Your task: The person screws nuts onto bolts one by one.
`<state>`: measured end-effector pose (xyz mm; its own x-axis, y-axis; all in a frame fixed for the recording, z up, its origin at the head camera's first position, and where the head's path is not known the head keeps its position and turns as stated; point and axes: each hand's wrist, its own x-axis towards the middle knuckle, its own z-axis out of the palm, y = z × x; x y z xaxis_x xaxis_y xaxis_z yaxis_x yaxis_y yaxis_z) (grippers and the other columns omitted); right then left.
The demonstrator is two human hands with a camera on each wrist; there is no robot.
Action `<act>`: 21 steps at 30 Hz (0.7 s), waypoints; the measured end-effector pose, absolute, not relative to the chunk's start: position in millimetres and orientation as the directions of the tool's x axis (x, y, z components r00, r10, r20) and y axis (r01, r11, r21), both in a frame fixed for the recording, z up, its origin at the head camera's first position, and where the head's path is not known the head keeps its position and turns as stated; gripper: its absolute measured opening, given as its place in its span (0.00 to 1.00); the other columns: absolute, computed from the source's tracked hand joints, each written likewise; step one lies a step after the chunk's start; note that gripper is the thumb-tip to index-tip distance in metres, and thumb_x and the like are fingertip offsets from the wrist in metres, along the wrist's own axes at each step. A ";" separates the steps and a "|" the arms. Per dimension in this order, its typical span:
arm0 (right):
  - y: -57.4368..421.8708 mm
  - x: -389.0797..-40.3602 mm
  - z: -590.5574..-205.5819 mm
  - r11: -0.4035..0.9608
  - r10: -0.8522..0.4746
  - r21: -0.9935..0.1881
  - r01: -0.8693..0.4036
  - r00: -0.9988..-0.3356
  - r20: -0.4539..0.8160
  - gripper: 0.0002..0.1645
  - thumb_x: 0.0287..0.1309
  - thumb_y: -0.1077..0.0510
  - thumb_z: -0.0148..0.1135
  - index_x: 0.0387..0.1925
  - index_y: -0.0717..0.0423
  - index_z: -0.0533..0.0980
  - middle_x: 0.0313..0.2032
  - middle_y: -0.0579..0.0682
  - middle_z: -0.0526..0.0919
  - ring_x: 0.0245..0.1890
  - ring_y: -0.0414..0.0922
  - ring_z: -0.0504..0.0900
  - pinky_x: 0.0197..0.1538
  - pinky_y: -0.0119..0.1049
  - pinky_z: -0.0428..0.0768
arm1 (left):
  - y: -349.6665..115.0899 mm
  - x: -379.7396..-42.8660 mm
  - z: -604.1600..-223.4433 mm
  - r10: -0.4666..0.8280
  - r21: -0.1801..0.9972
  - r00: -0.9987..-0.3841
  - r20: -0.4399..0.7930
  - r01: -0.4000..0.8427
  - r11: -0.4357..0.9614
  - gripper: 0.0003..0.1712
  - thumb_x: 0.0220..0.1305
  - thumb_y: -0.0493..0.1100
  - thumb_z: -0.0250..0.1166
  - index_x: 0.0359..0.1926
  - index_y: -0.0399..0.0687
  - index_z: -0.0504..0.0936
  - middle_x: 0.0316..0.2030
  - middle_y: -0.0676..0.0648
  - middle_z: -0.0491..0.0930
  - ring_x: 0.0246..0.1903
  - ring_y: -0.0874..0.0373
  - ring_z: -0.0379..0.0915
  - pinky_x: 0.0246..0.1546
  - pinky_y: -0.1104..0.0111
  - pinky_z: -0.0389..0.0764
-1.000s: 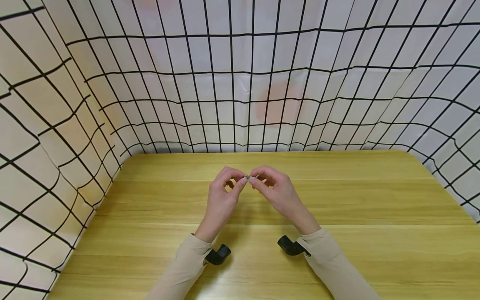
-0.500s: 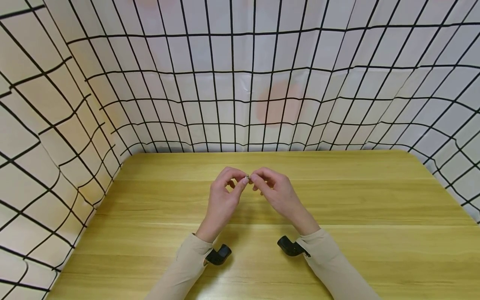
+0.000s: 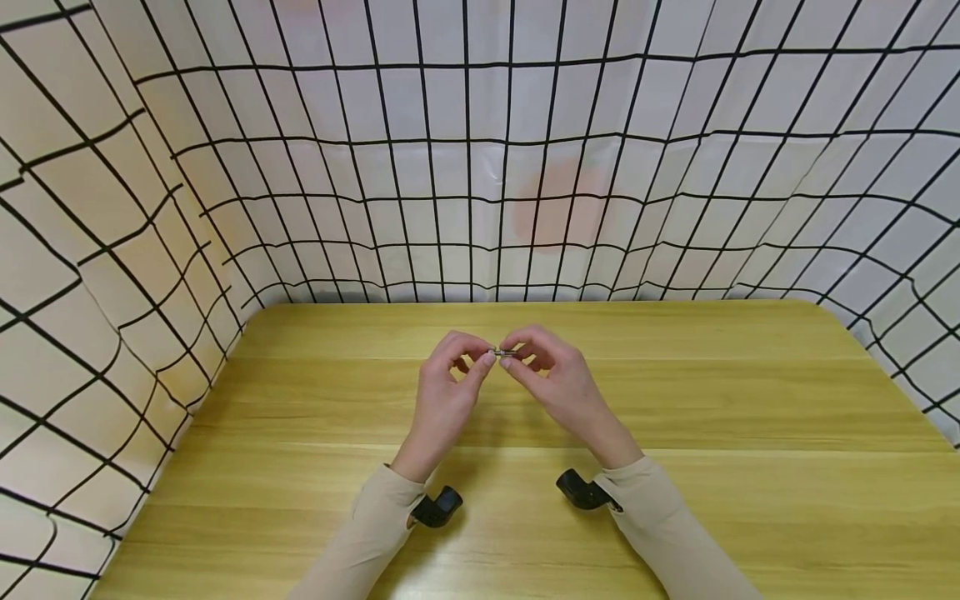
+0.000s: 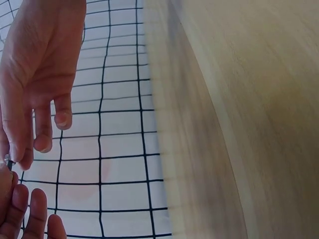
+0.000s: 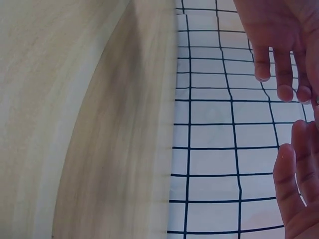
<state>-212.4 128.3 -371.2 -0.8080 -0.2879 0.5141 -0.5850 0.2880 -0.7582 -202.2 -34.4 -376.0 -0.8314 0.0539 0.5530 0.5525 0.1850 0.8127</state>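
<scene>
A small bolt-like metal piece (image 3: 502, 352) lies level between the fingertips of both hands, above the table. My left hand (image 3: 445, 385) pinches its left end with thumb and forefinger. Around the right end curl the thumb and forefinger of my right hand (image 3: 557, 382), spread enough that the shaft shows between them. In the left wrist view just a glint of the metal piece (image 4: 9, 162) appears at the left edge. Only the other fingers of the hands show well in the right wrist view, with the metal piece mostly cut off. Its exact kind is too small to tell.
A wooden table (image 3: 315, 400) spreads beneath both hands. White sheeting with a black grid (image 3: 420, 167) rises behind it and along both sides. Black wrist-worn mounts stick out from the left sleeve (image 3: 378, 517) and the right sleeve (image 3: 660, 517).
The right thumb and forefinger have parted from a tight pinch, so more of the metal piece shows between them. My left hand has kept its pinch nearly still.
</scene>
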 end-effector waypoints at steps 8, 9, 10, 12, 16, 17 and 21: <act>127.8 -212.4 -372.4 0.298 -0.290 -0.788 -0.539 -0.837 0.464 0.08 0.62 0.70 0.62 0.44 0.64 0.77 0.40 0.55 0.81 0.35 0.50 0.80 0.36 0.40 0.78 | -34.8 -201.7 -375.5 0.059 0.815 -0.834 0.548 0.548 0.187 0.02 0.63 0.27 0.64 0.36 0.34 0.82 0.33 0.39 0.78 0.36 0.49 0.71 0.38 0.48 0.69; 128.0 -212.3 -372.5 0.293 -0.294 -0.790 -0.539 -0.837 0.461 0.08 0.63 0.69 0.62 0.43 0.64 0.77 0.39 0.55 0.81 0.35 0.51 0.80 0.35 0.40 0.77 | -34.9 -201.9 -375.9 0.062 0.813 -0.833 0.550 0.551 0.187 0.02 0.63 0.27 0.64 0.36 0.34 0.82 0.33 0.40 0.78 0.36 0.49 0.71 0.38 0.48 0.69; 128.4 -212.5 -372.8 0.289 -0.299 -0.790 -0.540 -0.835 0.462 0.07 0.64 0.69 0.61 0.43 0.64 0.77 0.39 0.55 0.81 0.35 0.51 0.79 0.35 0.39 0.77 | -35.0 -202.2 -376.0 0.066 0.812 -0.831 0.552 0.553 0.187 0.02 0.63 0.27 0.64 0.36 0.34 0.82 0.33 0.40 0.78 0.36 0.49 0.71 0.38 0.48 0.69; 128.9 -212.5 -372.9 0.276 -0.305 -0.795 -0.540 -0.834 0.460 0.05 0.65 0.68 0.60 0.42 0.63 0.77 0.38 0.56 0.80 0.35 0.52 0.78 0.34 0.37 0.77 | -35.0 -202.6 -376.5 0.073 0.808 -0.829 0.555 0.558 0.189 0.02 0.63 0.27 0.64 0.36 0.35 0.82 0.34 0.41 0.79 0.36 0.49 0.71 0.37 0.49 0.69; 129.9 -212.7 -373.5 0.254 -0.307 -0.802 -0.541 -0.831 0.463 0.04 0.67 0.68 0.57 0.40 0.63 0.78 0.37 0.57 0.79 0.34 0.51 0.77 0.33 0.35 0.77 | -34.5 -202.9 -377.3 0.086 0.800 -0.821 0.564 0.570 0.187 0.03 0.62 0.27 0.64 0.36 0.35 0.82 0.34 0.41 0.79 0.35 0.49 0.71 0.37 0.49 0.69; 130.1 -212.7 -373.5 0.252 -0.304 -0.804 -0.539 -0.832 0.463 0.05 0.67 0.67 0.57 0.39 0.63 0.79 0.37 0.56 0.79 0.34 0.50 0.77 0.33 0.35 0.77 | -34.3 -202.7 -377.4 0.089 0.798 -0.819 0.567 0.573 0.188 0.03 0.62 0.27 0.64 0.36 0.35 0.82 0.34 0.41 0.79 0.35 0.49 0.72 0.36 0.49 0.69; 130.7 -212.6 -373.8 0.258 -0.289 -0.807 -0.532 -0.839 0.461 0.06 0.68 0.66 0.57 0.37 0.62 0.80 0.39 0.53 0.79 0.34 0.46 0.76 0.32 0.34 0.76 | -33.6 -202.3 -377.7 0.095 0.790 -0.812 0.576 0.583 0.189 0.04 0.62 0.26 0.64 0.36 0.35 0.82 0.34 0.40 0.79 0.36 0.49 0.72 0.36 0.49 0.69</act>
<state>-212.6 130.7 -373.8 -0.8390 -0.2888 0.4611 -0.5320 0.2575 -0.8066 -202.3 -33.6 -377.7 -0.8121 0.0954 0.5757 0.5826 0.1891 0.7905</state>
